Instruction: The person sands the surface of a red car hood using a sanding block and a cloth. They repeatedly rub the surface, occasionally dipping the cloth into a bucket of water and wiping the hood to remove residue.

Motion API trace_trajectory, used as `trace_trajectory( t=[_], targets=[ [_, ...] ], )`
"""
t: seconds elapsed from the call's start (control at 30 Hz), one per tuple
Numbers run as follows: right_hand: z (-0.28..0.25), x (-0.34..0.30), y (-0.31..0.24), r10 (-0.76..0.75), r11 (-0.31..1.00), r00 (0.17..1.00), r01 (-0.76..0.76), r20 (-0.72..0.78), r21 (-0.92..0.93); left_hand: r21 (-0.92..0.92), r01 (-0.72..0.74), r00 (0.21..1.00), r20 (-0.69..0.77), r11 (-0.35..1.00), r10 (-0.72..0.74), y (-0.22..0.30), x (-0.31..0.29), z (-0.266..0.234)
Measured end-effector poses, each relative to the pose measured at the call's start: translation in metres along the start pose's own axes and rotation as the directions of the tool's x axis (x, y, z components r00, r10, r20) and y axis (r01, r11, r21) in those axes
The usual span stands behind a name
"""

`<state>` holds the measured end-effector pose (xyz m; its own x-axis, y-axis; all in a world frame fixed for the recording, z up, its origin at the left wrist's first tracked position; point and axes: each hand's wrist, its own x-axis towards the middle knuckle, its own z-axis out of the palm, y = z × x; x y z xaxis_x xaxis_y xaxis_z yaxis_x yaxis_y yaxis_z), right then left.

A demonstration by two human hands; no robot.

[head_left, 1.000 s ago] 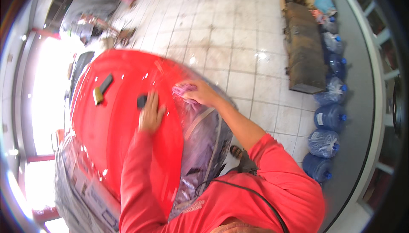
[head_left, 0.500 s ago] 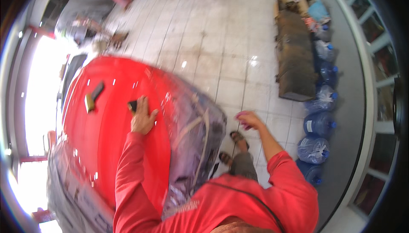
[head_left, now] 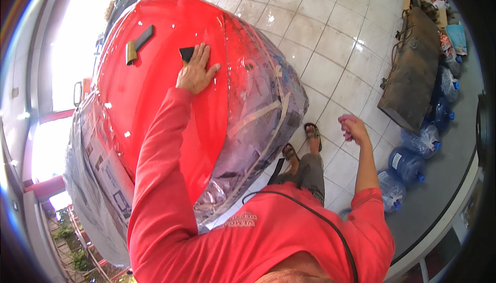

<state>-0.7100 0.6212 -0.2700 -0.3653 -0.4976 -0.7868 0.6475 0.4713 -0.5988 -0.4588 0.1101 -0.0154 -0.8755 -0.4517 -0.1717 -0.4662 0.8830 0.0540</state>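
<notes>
A glossy red car hood [head_left: 170,117] slopes away in front of me. My left hand [head_left: 195,72] lies flat on it, fingers stretched out over the edge of a small black pad [head_left: 186,53]; the rest of that pad is hidden under them. To the left on the hood rest a dark grey oblong block [head_left: 145,38] and a yellowish-brown piece [head_left: 130,53] touching its end. Off the car, out to the right above the floor, my right hand [head_left: 354,128] is closed around a crumpled pink cloth [head_left: 346,134], mostly covered by the fingers.
Plastic sheeting and newspaper [head_left: 258,81], taped down, wrap the car's sides. A dark, dirty boxy slab [head_left: 413,66] lies on the tiled floor [head_left: 330,50] at right, beside several blue water jugs [head_left: 405,165]. A black cord [head_left: 323,221] crosses my shirt.
My view has shifted, so the car and floor things sit elsewhere in the picture. Against the hood, the left hand and black pad stay about put. The right hand still grips the pink cloth.
</notes>
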Motion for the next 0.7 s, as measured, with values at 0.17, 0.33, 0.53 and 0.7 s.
trace_trajectory(
  t=[0.17,0.33,0.53,0.7],
  targets=[
    [-0.02,-0.022,-0.007,-0.038,0.979,0.983,0.072,-0.18,0.191,0.014,-0.157,0.982,0.112,0.987,0.155,0.058,-0.153,-0.003],
    [-0.003,0.0,-0.024,-0.075,0.985,0.997,0.072,0.015,0.155,-0.015,-0.086,0.981,0.173,0.996,0.088,0.026,-0.081,-0.008],
    [0.047,0.01,-0.052,0.016,0.996,0.983,0.001,0.182,-0.089,0.401,0.009,0.972,0.212,0.916,-0.102,0.016,0.074,-0.064],
    [-0.037,0.008,0.056,0.108,0.994,0.994,-0.108,-0.023,0.004,0.083,-0.303,0.935,-0.167,0.949,0.313,-0.01,-0.049,-0.021]
  ],
)
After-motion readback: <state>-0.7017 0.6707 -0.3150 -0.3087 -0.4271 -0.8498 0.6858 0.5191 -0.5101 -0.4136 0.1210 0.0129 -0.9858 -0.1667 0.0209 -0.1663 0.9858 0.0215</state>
